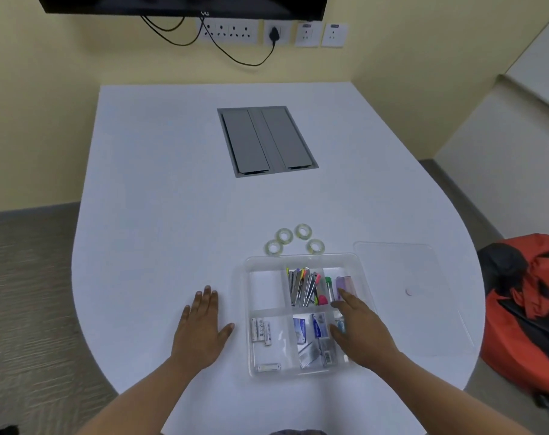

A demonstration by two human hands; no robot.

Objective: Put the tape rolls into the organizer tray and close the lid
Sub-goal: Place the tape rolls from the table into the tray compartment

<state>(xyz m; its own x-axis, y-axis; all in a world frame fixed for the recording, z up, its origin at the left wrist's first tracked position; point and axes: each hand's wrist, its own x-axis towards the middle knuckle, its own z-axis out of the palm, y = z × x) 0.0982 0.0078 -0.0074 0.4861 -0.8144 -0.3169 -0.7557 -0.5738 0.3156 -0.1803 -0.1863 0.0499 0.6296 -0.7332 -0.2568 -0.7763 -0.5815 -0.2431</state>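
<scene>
Several clear tape rolls (293,239) lie flat on the white table just beyond the far edge of the clear organizer tray (239,277). The tray has six compartments; its far left one is bare, the others hold batteries, clips, staples and small coloured items. The clear lid (405,296) lies flat on the table to the right of the tray. My left hand (201,328) rests flat on the table left of the tray, fingers spread, holding nothing. My right hand (358,328) hovers over the tray's right side, fingers apart and blurred, nothing in it.
A grey cable hatch (266,141) is set into the table (160,189) further back. A red and black bag (530,306) sits off the table's right edge. Wall sockets and cables hang below a screen on the far wall.
</scene>
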